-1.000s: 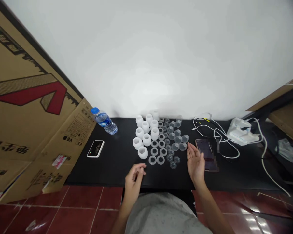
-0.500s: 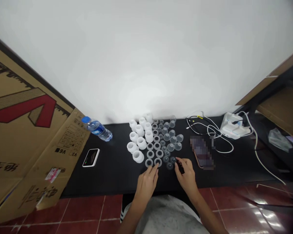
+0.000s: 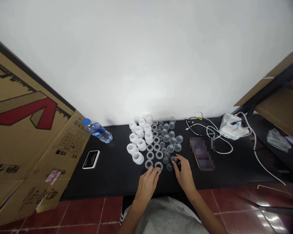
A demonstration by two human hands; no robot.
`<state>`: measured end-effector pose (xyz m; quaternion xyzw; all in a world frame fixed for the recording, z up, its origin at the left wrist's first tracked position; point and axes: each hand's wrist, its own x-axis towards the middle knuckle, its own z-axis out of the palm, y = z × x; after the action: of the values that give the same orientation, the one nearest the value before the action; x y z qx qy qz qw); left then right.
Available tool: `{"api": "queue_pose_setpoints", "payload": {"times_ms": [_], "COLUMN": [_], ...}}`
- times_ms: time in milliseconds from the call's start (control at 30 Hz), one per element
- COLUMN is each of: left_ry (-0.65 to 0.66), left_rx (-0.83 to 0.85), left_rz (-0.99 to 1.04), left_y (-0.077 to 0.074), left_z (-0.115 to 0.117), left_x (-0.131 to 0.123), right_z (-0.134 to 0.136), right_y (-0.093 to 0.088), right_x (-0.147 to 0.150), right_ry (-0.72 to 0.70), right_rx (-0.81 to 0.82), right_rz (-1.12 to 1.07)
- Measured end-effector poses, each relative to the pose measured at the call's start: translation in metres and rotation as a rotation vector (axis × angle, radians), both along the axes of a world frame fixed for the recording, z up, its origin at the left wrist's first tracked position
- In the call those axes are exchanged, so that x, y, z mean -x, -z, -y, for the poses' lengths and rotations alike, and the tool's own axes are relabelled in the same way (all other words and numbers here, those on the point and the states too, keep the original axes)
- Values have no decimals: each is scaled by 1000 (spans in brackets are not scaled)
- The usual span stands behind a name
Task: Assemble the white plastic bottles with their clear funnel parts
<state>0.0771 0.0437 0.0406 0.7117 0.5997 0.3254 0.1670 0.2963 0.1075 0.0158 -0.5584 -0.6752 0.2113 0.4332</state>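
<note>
My left hand (image 3: 146, 183) has its fingertips closed on the near edge of a translucent ring (image 3: 158, 163), low in the ring rows. A similar ring lies just left of it. My right hand (image 3: 185, 174) pinches a small clear nipple-shaped piece (image 3: 173, 159) between thumb and index finger. More small clear pieces (image 3: 169, 167) lie beside that hand. Left of the rings stand several white wide-necked containers (image 3: 138, 158), openings facing up or tilted. To the right of the small pieces, several translucent dome caps (image 3: 177, 148) form loose rows on the black table (image 3: 112, 178).
A water bottle (image 3: 97, 130) and a white device with a screen (image 3: 91, 159) are at left, near a large cardboard box (image 3: 39, 146). At right lie a phone (image 3: 200, 153), white cables (image 3: 217, 136) and a white power strip (image 3: 234, 126). A wall rises behind.
My right thumb and index finger have closed on the small clear piece. The ring under my left fingers has shifted slightly toward me.
</note>
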Motion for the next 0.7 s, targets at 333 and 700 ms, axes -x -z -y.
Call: {"api": "queue_pose_setpoints", "payload": {"times_ms": [333,700], "left_ry": [-76,-43], "left_rx": [-174,-80], "left_rz": [387,723], "left_y": [5,1], "left_z": [-4,-7], "left_x": [5,11], "right_z": [6,9], "right_y": [-25,-66], "right_x": [-6,33], "right_ry": [-80,-399], "right_rx": [-31,-70], "right_rz": [-96,-41]}}
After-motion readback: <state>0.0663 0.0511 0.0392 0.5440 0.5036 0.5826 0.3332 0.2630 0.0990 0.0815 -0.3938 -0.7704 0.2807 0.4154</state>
